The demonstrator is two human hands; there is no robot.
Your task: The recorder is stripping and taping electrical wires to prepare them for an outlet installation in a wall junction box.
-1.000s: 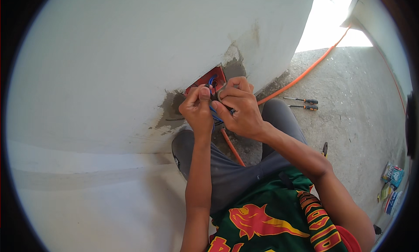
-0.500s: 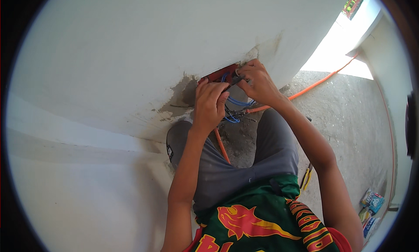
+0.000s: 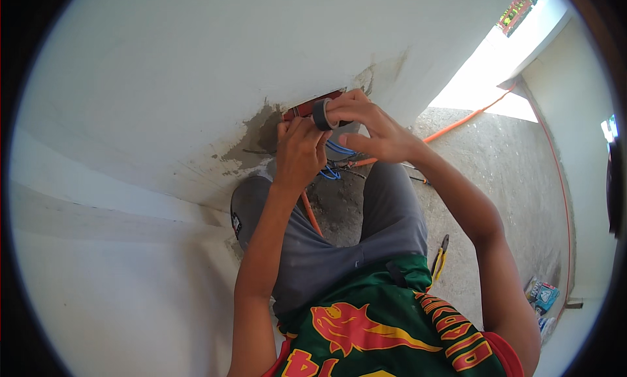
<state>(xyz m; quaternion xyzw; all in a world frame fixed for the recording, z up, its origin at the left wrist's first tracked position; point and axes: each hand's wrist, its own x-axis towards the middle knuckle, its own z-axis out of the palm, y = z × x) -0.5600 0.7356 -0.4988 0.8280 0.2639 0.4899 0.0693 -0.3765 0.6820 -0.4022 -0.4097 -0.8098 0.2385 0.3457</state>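
Note:
A roll of black electrical tape (image 3: pixel 319 116) hangs on the fingers of my right hand (image 3: pixel 382 132), whose thumb stands away from it. The roll is in front of a red electrical box (image 3: pixel 307 107) set into the wall. Just left of the roll, my left hand (image 3: pixel 300 152) has its fingers pinched together at the box opening. Whatever lies between its fingertips is hidden behind them. Blue wires (image 3: pixel 339 148) loop down below my hands, beside black ones. Both hands partly cover the box.
An orange corrugated conduit (image 3: pixel 467 120) runs across the floor at the right; another orange piece (image 3: pixel 311 214) lies between my legs. Yellow-handled pliers (image 3: pixel 441 259) lie by my right hip. Small packages (image 3: pixel 543 295) rest farther right. Rough grey plaster (image 3: pixel 261 132) borders the box.
The tape roll has turned and now shows its round side and hole. My right hand has opened its thumb away from the fingers. The whole view has shifted slightly.

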